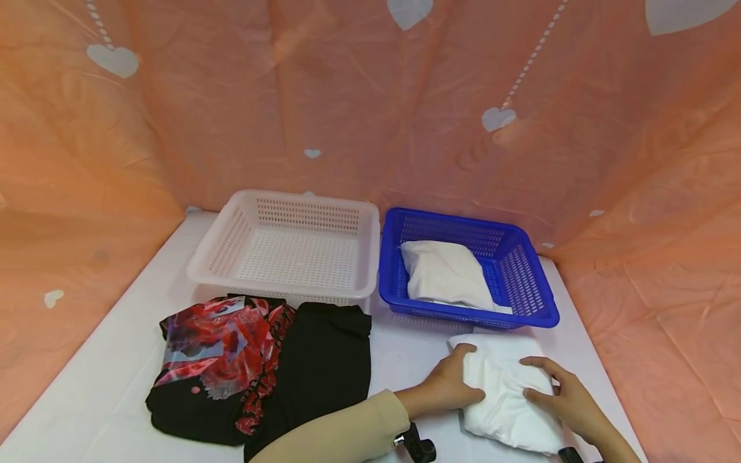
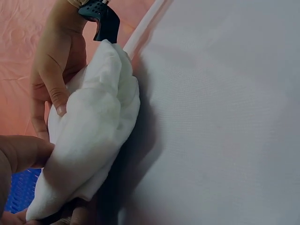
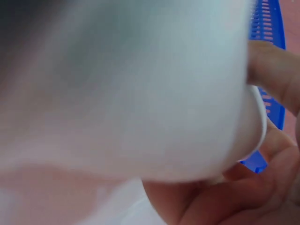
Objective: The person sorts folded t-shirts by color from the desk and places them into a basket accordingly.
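Note:
A bundle of folded white clothing (image 1: 503,386) lies in front of the blue basket, its surface creased. My left hand (image 1: 442,386) grips its left side, thumb on top and fingers at the edge; in the left wrist view, fingertips show beneath the cloth (image 2: 89,122). On the opposite side, my right hand (image 1: 570,395) holds the bundle, with thumb and index finger spread over its top. The right wrist view shows fingers (image 3: 211,201) of that hand curled under the white cloth (image 3: 154,103), which fills most of that view.
Behind the bundle, a blue basket (image 1: 535,315) contains another folded white cloth (image 1: 446,273). A white basket (image 1: 283,283) stands to its left. Black folded clothes (image 1: 327,354), one with a red floral print (image 1: 231,347), lie at front left. Orange curtain (image 1: 347,96) surrounds the table.

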The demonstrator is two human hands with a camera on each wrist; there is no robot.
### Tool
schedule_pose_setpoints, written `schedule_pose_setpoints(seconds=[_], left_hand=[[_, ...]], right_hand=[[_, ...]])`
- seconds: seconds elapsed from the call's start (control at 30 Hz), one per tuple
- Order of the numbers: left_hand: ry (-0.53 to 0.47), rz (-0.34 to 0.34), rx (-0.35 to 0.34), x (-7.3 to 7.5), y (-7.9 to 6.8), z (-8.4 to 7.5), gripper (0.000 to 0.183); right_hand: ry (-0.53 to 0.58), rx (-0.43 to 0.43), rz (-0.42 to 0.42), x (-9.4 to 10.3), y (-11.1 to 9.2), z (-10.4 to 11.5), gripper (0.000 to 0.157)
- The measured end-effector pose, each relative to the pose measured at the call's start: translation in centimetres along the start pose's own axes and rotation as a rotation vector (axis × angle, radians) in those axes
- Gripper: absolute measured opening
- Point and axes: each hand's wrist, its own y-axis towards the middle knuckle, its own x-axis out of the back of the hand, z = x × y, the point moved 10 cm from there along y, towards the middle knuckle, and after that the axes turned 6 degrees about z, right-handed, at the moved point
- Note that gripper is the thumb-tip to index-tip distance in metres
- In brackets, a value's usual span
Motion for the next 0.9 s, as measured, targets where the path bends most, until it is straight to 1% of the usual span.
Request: schedule_pose_setpoints(seconds=[0.07,0.23,0.3,0.43,0.53,0.63,0.8,0.9], left_hand=[[0.007,0.005,-0.001,0.1,-0.2,-0.1,0.073],[0.051,0.027,-0.029,0.5,-1.0,-0.6,0.071],[0.077,0.04,-0.051,0.6,-1.4,-1.0,0.068],[0.114,0.07,-0.1,1.0,-2.3,-1.9,0.064],[0.148,0.082,-0.142,1.4,-3.0,-2.5,0.063],[0.209,0.077,-0.18,1.9,-3.7,-3.4,0.064],[0.306,0.059,-0.229,2.6,-4.3,-4.7,0.063],[0.36,0.05,-0.265,3.0,-4.5,-5.4,0.062]], right_hand=[[0.01,-0.009,-0.007,-0.2,-0.3,0.2,0.05],[-0.003,-0.023,-0.06,-0.4,-1.2,0.9,0.05],[-0.03,-0.027,-0.085,-0.5,-1.6,1.2,0.05],[-0.118,-0.005,-0.15,-0.4,-2.7,2.1,0.049],[-0.126,0.04,-0.201,-0.3,-3.5,2.8,0.049],[-0.094,0.072,-0.236,-0.1,-4.0,3.6,0.049],[-0.103,0.144,-0.282,0.8,-4.6,5.6,0.05],[-0.117,0.201,-0.303,1.3,-4.8,6.8,0.05]])
